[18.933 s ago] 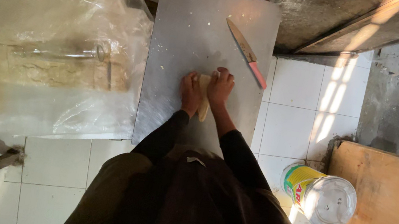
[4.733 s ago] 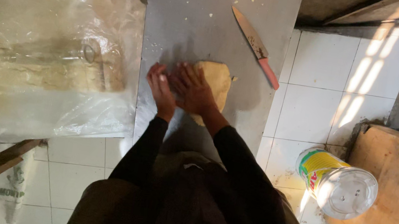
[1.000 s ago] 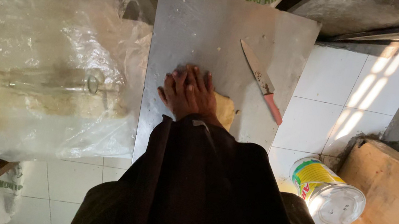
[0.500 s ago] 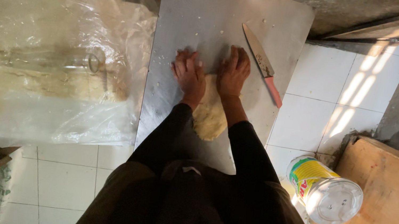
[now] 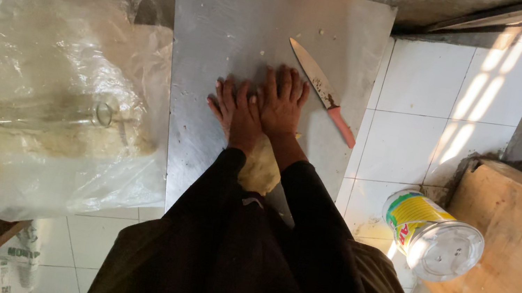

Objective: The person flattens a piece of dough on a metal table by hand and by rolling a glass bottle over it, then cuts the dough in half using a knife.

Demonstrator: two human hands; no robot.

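Dough (image 5: 260, 167) on metal board (image 5: 223, 34): left hand (image 5: 237, 108) and right hand (image 5: 283, 101), fingers flat and open, now pushed past it toward the knife (image 5: 322, 90), stretching it longer.

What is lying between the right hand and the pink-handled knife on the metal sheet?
In the head view, only bare grey metal sheet lies between the right hand and the pink-handled knife; they do not touch.

Pink-handled knife (image 5: 324, 92), lidded can (image 5: 431, 235) (lying sideways), plastic sheeting (image 5: 43, 96).
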